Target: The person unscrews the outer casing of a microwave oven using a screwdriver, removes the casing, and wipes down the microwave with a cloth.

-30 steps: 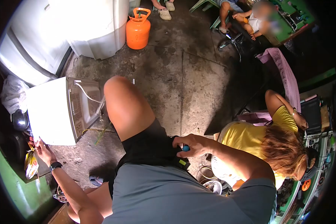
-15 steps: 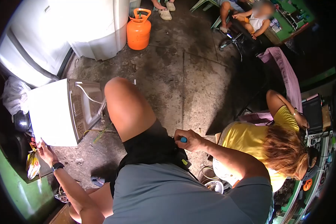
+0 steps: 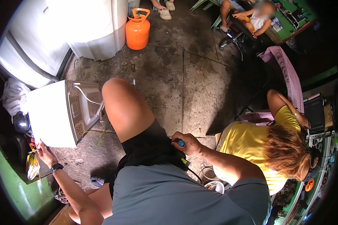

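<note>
My right hand point(image 3: 186, 143) is closed around a tool with a blue handle end point(image 3: 181, 143), held over the black shorts at my hip; the rest of the tool is hidden. At the lower left, my left hand point(image 3: 46, 154) has its fingers stretched up against the near corner of a white microwave oven point(image 3: 47, 114). Its fingertips are partly hard to make out there. The oven has a vented panel and a white cord point(image 3: 87, 95) facing my knee. Just below the left fingers hangs a yellow and white plastic packet point(image 3: 33, 165).
An orange gas cylinder point(image 3: 138, 33) stands beside large white appliances point(image 3: 95, 26). To my right, a person in a yellow shirt point(image 3: 248, 144) bends toward a cluttered shelf. A small child and another person sit at the upper right. Yellow-green wires point(image 3: 100, 138) lie on the concrete floor.
My right hand has shifted slightly left and down with the blue-handled tool, and my knee has moved a little left. My left hand stays at the oven's corner.
</note>
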Demonstrator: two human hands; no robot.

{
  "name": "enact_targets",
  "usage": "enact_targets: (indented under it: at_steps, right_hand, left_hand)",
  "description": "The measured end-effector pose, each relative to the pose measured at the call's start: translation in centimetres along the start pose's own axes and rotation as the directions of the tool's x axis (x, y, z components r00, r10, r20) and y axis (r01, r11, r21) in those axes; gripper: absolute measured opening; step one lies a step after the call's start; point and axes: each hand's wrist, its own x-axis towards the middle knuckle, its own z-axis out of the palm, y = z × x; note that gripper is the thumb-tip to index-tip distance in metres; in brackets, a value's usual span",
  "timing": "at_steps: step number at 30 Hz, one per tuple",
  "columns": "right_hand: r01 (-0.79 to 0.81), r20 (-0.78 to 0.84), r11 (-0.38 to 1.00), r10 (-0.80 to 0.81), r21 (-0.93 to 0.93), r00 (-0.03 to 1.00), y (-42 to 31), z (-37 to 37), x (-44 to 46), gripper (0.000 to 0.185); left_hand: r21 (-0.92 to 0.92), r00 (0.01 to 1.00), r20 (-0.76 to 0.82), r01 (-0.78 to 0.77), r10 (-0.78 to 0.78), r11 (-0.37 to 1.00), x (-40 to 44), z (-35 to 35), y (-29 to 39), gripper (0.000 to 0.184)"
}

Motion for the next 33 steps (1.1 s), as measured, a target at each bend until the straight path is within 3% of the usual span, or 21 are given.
enact_targets:
  at_steps: [10,11,12,13,15,17,18,19,21,24,28,33]
  right_hand:
    - [0.033,-0.007,0.995,-0.032,0.089,0.999,-0.1,-0.7,0.0,0.022]
    - [-0.207,0.166,0.956,0.174,0.208,0.971,-0.3,-1.7,-0.3,0.024]
    - [-0.448,0.351,0.851,0.345,0.274,0.87,-0.9,-2.7,-0.5,0.025]
    - [-0.449,0.355,0.853,0.347,0.265,0.868,-1.7,-3.5,-0.7,0.025]
    - [-0.676,0.555,0.672,0.452,0.303,0.698,-3.1,-4.7,-1.0,0.03]
    - [-0.705,0.573,0.665,0.487,0.247,0.66,-2.3,-4.1,-1.1,0.036]
    - [-0.466,0.409,0.87,0.372,0.158,0.833,-2.6,-3.7,-0.9,0.037]
    - [-0.196,0.261,0.981,0.186,0.014,0.947,-2.9,-3.4,-0.7,0.039]
    - [-0.228,0.265,0.973,0.229,-0.033,0.937,-4.4,-4.1,-0.9,0.038]
    - [0.045,0.225,0.995,-0.025,-0.085,0.974,-5.1,-4.5,-0.9,0.023]
    - [0.054,0.267,0.995,-0.03,-0.083,0.963,-5.4,-4.5,-0.8,0.018]
    - [0.183,0.378,0.936,-0.059,-0.302,0.924,-6.0,-5.3,0.0,0.014]
  left_hand:
    - [-0.039,0.997,0.049,-0.052,0.054,0.998,-0.3,0.2,0.0,0.01]
    - [-0.04,0.998,0.041,-0.051,0.052,0.998,-0.3,0.0,-0.1,0.01]
    - [-0.043,0.998,0.032,-0.05,0.052,0.998,-0.6,0.4,0.1,0.01]
    - [-0.048,0.998,0.024,-0.048,0.05,0.998,-0.6,0.3,-0.1,0.01]
    - [-0.055,0.999,0.013,-0.034,0.034,0.998,-0.7,0.6,0.1,0.01]
    - [-0.033,0.999,0.018,-0.048,0.049,0.998,-1.2,1.3,0.5,0.01]
    - [-0.028,0.998,0.025,-0.051,0.052,0.998,-0.9,1.0,0.3,0.008]
    - [-0.029,0.999,0.017,-0.047,0.048,0.998,-0.8,0.6,0.0,0.008]
    - [-0.015,0.998,0.013,-0.065,0.065,0.998,-0.5,0.7,-0.3,0.007]
    - [-0.063,0.999,-0.003,-0.051,0.051,0.997,-0.7,1.2,-0.2,0.009]
    - [-0.063,0.996,0.034,-0.079,0.081,0.995,0.5,-0.1,-1.2,0.006]
    - [-0.093,0.997,0.044,-0.06,0.065,0.994,0.1,0.6,-1.2,0.006]
